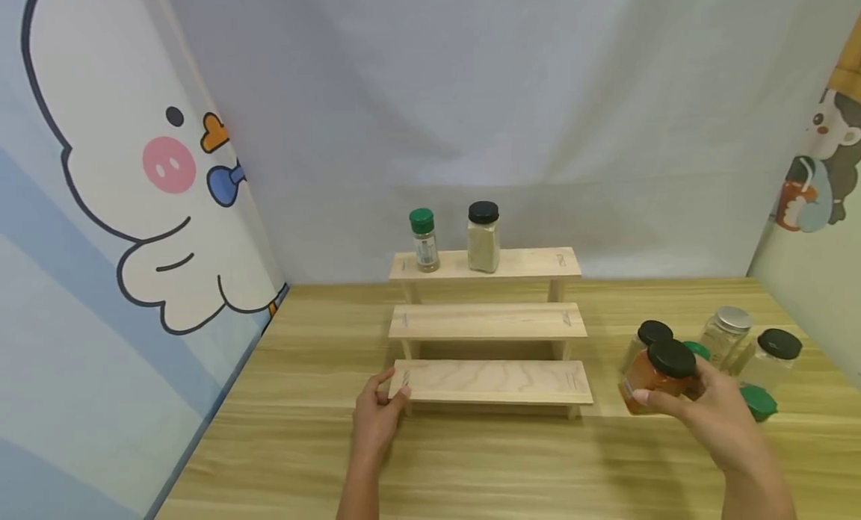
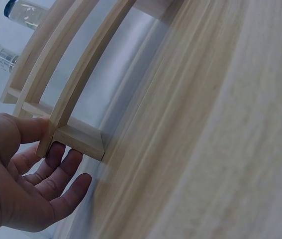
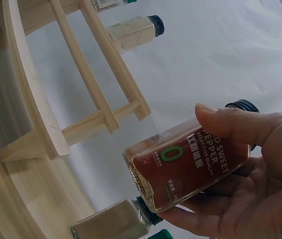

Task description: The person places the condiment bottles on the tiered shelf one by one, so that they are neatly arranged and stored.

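Observation:
A three-step wooden rack (image 1: pixel 487 322) stands on the table. My left hand (image 1: pixel 378 421) grips the left end of its lowest step; in the left wrist view the thumb lies on top of the board, fingertips under it at the rack's leg (image 2: pixel 83 141). In my right hand (image 1: pixel 723 419) is a red sweet pepper spice jar (image 3: pixel 190 162) with a black lid, tilted, right of the rack, held between thumb and fingers. On the top step stand a green-capped spice jar (image 1: pixel 426 247) and a black-lidded jar of pale powder (image 1: pixel 483 243).
Behind and beside the right hand several more jars stand on the table: a black-lidded one (image 1: pixel 652 333), a silver-lidded one (image 1: pixel 726 333), another black-lidded one (image 1: pixel 770 359) and some with green caps (image 1: pixel 758 403). A pale curtain (image 1: pixel 504 116) hangs behind the rack.

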Action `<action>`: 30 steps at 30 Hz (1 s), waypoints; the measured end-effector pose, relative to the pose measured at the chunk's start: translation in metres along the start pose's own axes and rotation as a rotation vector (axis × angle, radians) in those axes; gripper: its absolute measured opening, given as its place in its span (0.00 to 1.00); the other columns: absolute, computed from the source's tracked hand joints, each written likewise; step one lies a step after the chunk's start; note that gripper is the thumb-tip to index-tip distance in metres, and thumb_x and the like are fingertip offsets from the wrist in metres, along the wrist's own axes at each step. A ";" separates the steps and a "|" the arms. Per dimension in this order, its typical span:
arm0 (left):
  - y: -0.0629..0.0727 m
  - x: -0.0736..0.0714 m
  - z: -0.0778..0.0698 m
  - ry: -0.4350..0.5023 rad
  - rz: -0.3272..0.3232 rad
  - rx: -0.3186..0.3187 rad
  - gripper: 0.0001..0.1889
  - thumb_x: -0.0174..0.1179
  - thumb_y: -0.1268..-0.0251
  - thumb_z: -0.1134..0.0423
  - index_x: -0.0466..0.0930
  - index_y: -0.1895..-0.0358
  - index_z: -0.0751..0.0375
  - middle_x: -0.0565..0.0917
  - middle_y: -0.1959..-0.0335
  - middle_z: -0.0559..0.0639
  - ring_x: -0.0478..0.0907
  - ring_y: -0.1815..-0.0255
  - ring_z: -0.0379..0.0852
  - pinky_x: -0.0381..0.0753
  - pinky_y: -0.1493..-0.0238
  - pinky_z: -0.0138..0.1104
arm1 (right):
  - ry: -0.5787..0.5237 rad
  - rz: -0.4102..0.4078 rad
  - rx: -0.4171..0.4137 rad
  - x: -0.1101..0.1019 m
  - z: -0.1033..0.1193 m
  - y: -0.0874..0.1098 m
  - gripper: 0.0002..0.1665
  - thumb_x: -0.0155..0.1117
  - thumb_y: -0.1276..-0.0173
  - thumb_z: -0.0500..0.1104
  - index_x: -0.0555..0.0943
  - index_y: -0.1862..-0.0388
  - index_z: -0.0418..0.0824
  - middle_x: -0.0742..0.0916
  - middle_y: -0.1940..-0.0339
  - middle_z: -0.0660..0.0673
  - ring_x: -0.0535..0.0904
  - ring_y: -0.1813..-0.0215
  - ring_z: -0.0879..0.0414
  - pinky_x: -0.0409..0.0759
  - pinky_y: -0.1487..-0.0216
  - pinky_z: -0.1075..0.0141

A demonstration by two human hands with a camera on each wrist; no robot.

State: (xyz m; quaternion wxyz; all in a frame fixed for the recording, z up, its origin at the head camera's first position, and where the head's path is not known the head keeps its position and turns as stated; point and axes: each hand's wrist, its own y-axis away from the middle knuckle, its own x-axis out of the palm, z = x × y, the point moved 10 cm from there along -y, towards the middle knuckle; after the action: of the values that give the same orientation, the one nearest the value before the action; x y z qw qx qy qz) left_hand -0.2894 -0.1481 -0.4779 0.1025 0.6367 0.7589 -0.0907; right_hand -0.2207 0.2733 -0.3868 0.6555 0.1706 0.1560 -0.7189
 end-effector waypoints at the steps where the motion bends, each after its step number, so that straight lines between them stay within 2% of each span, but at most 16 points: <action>1: 0.000 0.000 -0.001 0.002 0.004 0.000 0.24 0.60 0.38 0.63 0.70 0.39 0.63 0.67 0.79 0.50 0.63 0.82 0.41 0.65 0.81 0.32 | -0.006 0.002 0.001 0.002 0.001 -0.001 0.39 0.69 0.40 0.47 0.64 0.36 0.30 0.78 0.49 0.36 0.73 0.49 0.54 0.67 0.53 0.45; 5: -0.001 0.002 -0.002 0.001 0.018 0.004 0.24 0.60 0.38 0.63 0.69 0.38 0.64 0.67 0.79 0.50 0.63 0.82 0.41 0.64 0.82 0.32 | -0.040 0.023 -0.010 0.010 0.009 -0.004 0.42 0.68 0.40 0.47 0.60 0.34 0.29 0.74 0.44 0.30 0.67 0.41 0.35 0.67 0.52 0.42; 7: -0.001 0.002 -0.002 -0.002 0.016 0.009 0.24 0.60 0.38 0.63 0.70 0.39 0.64 0.68 0.79 0.50 0.63 0.82 0.41 0.64 0.82 0.32 | -0.062 0.030 -0.040 0.014 0.015 -0.006 0.43 0.68 0.40 0.46 0.59 0.33 0.29 0.72 0.42 0.29 0.65 0.40 0.33 0.67 0.51 0.40; 14: -0.001 -0.001 -0.001 -0.016 -0.005 0.010 0.24 0.61 0.38 0.64 0.71 0.39 0.64 0.70 0.79 0.51 0.65 0.81 0.43 0.67 0.79 0.34 | -0.101 0.024 -0.127 0.031 0.033 -0.014 0.39 0.69 0.40 0.46 0.64 0.35 0.33 0.74 0.43 0.31 0.67 0.41 0.36 0.67 0.49 0.41; 18: -0.001 -0.001 0.000 -0.009 0.002 0.008 0.24 0.61 0.38 0.63 0.70 0.39 0.64 0.69 0.79 0.50 0.65 0.81 0.42 0.66 0.80 0.34 | -0.116 0.004 -0.191 0.039 0.041 -0.017 0.36 0.69 0.41 0.43 0.67 0.36 0.35 0.77 0.47 0.34 0.73 0.45 0.49 0.70 0.49 0.45; 21: -0.002 0.000 0.000 -0.007 0.002 0.007 0.24 0.61 0.38 0.63 0.70 0.39 0.64 0.70 0.79 0.51 0.65 0.82 0.42 0.66 0.81 0.33 | -0.131 -0.017 -0.254 0.045 0.049 -0.020 0.33 0.70 0.42 0.43 0.71 0.39 0.36 0.79 0.50 0.38 0.73 0.49 0.59 0.70 0.49 0.47; 25: -0.002 -0.001 0.000 -0.004 -0.010 0.004 0.24 0.61 0.39 0.64 0.71 0.39 0.63 0.72 0.78 0.51 0.66 0.82 0.42 0.67 0.80 0.33 | -0.153 -0.044 -0.313 0.052 0.059 -0.026 0.32 0.71 0.43 0.42 0.73 0.39 0.38 0.80 0.50 0.42 0.72 0.47 0.58 0.71 0.49 0.51; 30: -0.002 -0.001 0.001 0.002 -0.013 0.001 0.24 0.61 0.39 0.64 0.71 0.40 0.64 0.72 0.78 0.51 0.66 0.81 0.42 0.67 0.80 0.33 | -0.173 -0.118 -0.342 0.057 0.064 -0.035 0.31 0.72 0.45 0.40 0.74 0.42 0.37 0.81 0.53 0.45 0.74 0.50 0.59 0.75 0.54 0.66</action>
State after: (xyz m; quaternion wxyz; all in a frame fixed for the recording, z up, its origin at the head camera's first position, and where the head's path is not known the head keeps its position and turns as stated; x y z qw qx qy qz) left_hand -0.2912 -0.1502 -0.4789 0.1009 0.6317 0.7631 -0.0914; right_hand -0.2627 0.1972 -0.3556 0.6425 -0.0152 0.2286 -0.7312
